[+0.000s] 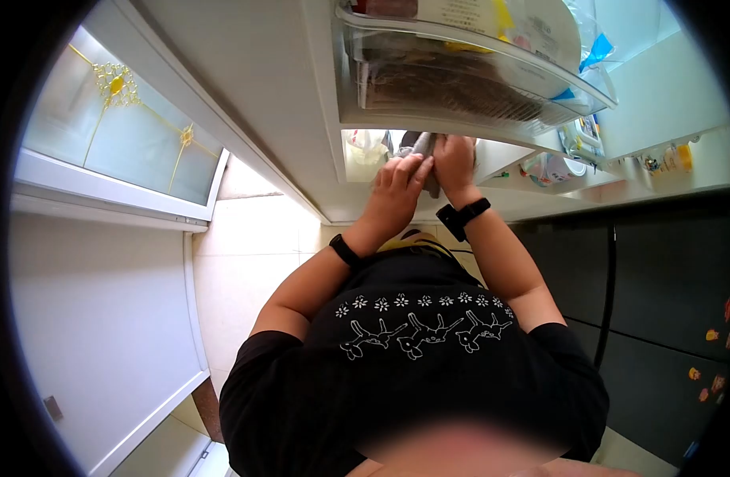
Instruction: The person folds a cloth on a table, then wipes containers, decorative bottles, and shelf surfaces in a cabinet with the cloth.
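Black T-shirt [460,389] up close, then left hand [398,181] and right hand [455,165] both gripping grey cloth-like item [424,146], probably light, limp, best pinched by edges.

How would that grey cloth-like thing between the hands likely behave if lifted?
The grey cloth-like thing is probably floppy, since it looks bunched between the left hand and right hand. It is likely light, as little bulk shows. Its lower end shows between the hands, so might swing.

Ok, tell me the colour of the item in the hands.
The item looks grey where it shows, partly covered, in the head view.
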`<state>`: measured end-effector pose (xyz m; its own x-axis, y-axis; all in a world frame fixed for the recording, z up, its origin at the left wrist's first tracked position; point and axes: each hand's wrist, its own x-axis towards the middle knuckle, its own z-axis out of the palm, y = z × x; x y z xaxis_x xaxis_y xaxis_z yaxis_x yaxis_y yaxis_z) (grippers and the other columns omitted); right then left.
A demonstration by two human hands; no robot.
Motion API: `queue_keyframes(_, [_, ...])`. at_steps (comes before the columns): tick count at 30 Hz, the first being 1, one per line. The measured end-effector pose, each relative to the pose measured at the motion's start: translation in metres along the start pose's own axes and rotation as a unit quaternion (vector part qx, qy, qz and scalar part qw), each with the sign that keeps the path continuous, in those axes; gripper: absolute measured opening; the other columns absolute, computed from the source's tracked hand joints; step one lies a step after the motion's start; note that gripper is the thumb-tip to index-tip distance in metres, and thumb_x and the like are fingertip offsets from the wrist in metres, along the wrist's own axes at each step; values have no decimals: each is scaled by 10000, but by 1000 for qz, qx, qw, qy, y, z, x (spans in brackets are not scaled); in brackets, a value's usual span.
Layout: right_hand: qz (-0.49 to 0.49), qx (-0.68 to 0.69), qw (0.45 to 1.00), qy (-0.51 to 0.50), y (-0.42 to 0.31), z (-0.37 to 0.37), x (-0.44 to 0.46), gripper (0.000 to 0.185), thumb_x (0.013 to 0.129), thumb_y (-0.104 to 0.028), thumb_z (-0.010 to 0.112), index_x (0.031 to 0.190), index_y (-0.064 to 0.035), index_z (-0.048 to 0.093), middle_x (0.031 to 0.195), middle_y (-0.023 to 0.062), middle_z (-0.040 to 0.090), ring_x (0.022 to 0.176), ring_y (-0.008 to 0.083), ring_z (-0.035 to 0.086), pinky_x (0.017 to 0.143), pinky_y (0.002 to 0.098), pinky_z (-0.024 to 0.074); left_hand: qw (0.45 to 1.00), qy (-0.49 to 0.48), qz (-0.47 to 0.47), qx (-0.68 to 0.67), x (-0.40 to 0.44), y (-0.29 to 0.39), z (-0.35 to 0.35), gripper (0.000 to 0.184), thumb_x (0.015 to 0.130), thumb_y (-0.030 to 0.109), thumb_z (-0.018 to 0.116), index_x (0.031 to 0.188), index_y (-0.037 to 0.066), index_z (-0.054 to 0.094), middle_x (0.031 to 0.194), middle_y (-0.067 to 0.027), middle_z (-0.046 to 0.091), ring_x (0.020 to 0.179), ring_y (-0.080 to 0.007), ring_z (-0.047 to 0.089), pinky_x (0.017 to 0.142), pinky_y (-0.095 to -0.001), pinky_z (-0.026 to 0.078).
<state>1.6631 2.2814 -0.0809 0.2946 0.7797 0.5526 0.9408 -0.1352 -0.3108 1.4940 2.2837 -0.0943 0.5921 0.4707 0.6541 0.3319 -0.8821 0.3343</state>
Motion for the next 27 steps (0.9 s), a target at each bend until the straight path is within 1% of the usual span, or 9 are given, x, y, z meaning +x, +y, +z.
queue_keyframes(1, [33,87,992,89,-4,-5,-5,160,859,-109,592,990,-47,658,967,171,662,955,367,608,870,486,415,1000,-4,17,-14,-1,1,-1,524,839,36,576,1360,83,547,1309,-112,475,1225,-310,448,1054,-415,381])
queue_keyframes(2, [20,97,989,109,0,-6,-12,194,867,-48,579,1058,-33,612,979,170,651,970,381,585,911,459,396,1000,-2,13,-13,-2,2,0,524,839,36,576,1360,83,547,1309,-112,475,1225,-310,448,1054,-415,381])
queue_keyframes(5, [54,127,985,105,-3,-24,-22,199,869,-33,565,1064,-37,605,985,159,649,975,365,579,920,457,395,997,-19,71,-30,-6,7,2,509,847,53,572,1355,87,561,1316,-81,476,1243,-271,439,1072,-391,375])
queue_keyframes(7, [66,135,986,73,3,-30,-26,221,863,-29,571,1077,-45,623,1038,135,665,1017,340,583,939,439,397,996,-24,78,-26,-10,9,5,501,860,66,566,1361,89,559,1317,-75,476,1246,-254,438,1081,-388,368])
queue_keyframes(9, [-23,168,986,-3,4,-39,-24,255,855,-24,581,1101,-58,642,1108,106,675,1066,316,590,958,411,397,994,-54,94,11,-15,10,8,496,860,69,577,1355,85,563,1324,-75,471,1250,-252,438,1071,-388,392])
queue_keyframes(10, [-30,174,984,-25,3,-44,-24,277,871,19,553,1120,-51,653,1178,106,674,1125,301,585,1006,390,422,994,-55,96,10,-18,7,14,496,860,69,577,1355,85,563,1324,-75,471,1250,-252,438,1071,-388,392])
queue_keyframes(14, [-37,174,983,-40,-1,-50,-28,286,870,16,568,1136,-46,652,1210,116,659,1156,316,580,1014,403,432,997,-31,64,-15,-25,-4,20,530,851,58,589,1378,71,536,1329,-79,448,1268,-260,426,1047,-388,433])
queue_keyframes(22, [-12,153,987,-44,-18,-53,-34,286,836,10,618,1117,-33,647,1201,164,633,1127,361,574,1002,421,445,998,-33,10,-48,-21,-7,13,543,834,-1,567,1370,54,502,1307,-119,448,1253,-325,434,1063,-429,398])
queue_keyframes(27, [-18,177,982,-60,-16,-64,-24,269,842,8,610,1103,-37,653,1085,178,654,1067,366,595,938,435,471,999,-11,10,-52,-21,-7,12,535,810,-16,570,1337,55,507,1289,-135,463,1211,-339,459,1036,-439,396])
